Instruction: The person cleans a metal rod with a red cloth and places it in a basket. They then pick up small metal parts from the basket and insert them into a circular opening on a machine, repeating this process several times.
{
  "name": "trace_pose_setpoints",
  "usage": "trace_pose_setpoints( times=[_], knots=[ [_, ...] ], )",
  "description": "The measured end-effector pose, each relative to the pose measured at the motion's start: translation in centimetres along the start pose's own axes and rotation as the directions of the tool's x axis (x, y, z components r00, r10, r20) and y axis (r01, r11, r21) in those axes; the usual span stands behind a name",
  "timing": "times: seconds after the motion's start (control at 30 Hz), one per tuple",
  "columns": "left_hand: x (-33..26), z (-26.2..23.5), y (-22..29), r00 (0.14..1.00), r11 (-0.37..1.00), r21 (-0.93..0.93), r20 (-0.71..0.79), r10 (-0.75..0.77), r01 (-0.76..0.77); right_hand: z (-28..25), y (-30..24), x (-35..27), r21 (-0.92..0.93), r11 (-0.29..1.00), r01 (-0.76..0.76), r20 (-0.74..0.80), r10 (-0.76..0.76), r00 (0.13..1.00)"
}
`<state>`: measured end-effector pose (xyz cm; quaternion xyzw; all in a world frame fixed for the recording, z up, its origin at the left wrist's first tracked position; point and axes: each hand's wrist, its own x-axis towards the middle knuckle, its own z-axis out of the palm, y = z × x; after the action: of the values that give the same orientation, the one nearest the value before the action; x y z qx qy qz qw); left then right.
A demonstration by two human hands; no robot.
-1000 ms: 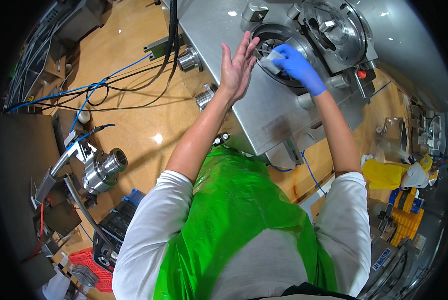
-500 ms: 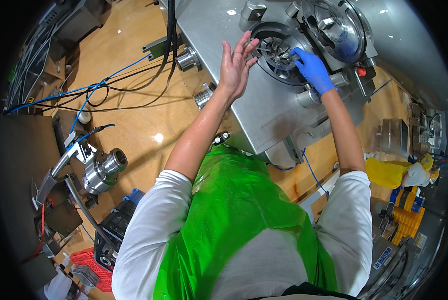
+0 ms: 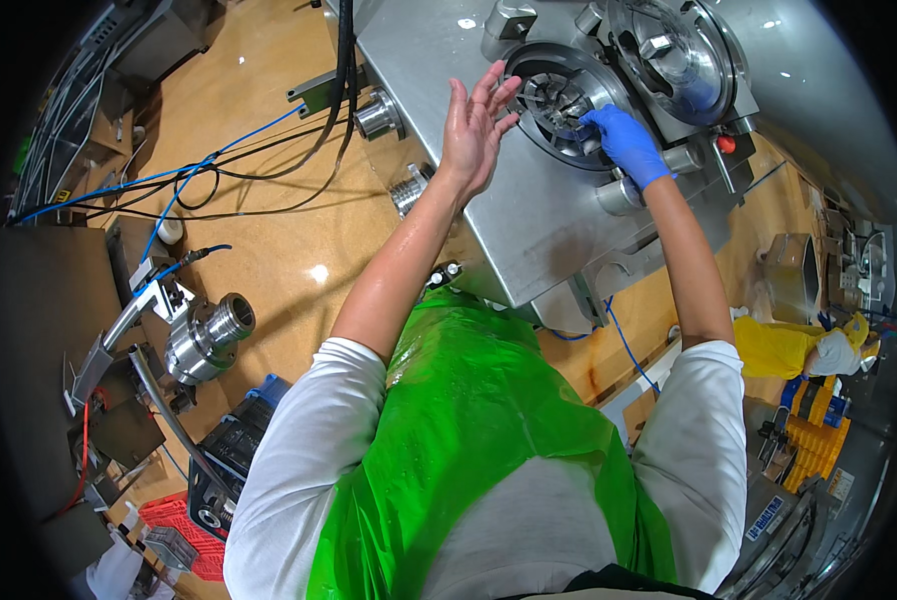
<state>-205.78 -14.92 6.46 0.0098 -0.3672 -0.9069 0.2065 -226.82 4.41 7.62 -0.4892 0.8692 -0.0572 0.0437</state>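
A steel machine (image 3: 529, 230) stands before me with a round opening, and inside it sits a vaned metal rotor (image 3: 554, 98). My right hand (image 3: 629, 148), in a blue glove, reaches over the right rim of the opening. Its fingers are bent and drawn together at the rotor's edge; what is between the fingertips is hidden. My left hand (image 3: 474, 140) is bare and held up just left of the opening, fingers spread, holding nothing. Beyond my right hand, a round metal cover (image 3: 669, 75) is swung aside from the opening.
A red-knobbed lever (image 3: 725, 146) sticks out right of the cover. Black cables (image 3: 341, 90) hang at the machine's left, over a tan floor (image 3: 269, 230). Metal pipe fittings (image 3: 209, 335) stand at lower left near a red crate (image 3: 184, 530). A person in yellow (image 3: 779, 348) is far right.
My gloved right hand has shifted slightly at the rotor, its fingers more bent and closer together. My left hand has hardly moved.
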Motion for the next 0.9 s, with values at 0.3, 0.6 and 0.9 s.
trace_pose_setpoints(
  times=[0.3, 0.6, 0.9],
  knots=[
    [0.0, -0.1, -0.2, 1.000, 0.999, -0.044, -0.013, -0.011, 0.011, -4.8, -2.2, -2.2, 0.144, 0.989, 0.015, -0.248, 0.022, 0.969],
    [-9.9, -1.4, 1.9, 0.971, 0.981, 0.031, -0.142, 0.195, -0.192, -9.4, -10.3, -12.0, 0.570, 0.812, 0.126, -0.381, 0.125, 0.916],
    [-48.8, -14.5, 0.1, 0.591, 0.861, 0.384, -0.797, 0.127, 0.334, 1.8, -23.0, -24.3, 0.742, 0.646, 0.180, -0.094, -0.167, 0.982]
  ],
)
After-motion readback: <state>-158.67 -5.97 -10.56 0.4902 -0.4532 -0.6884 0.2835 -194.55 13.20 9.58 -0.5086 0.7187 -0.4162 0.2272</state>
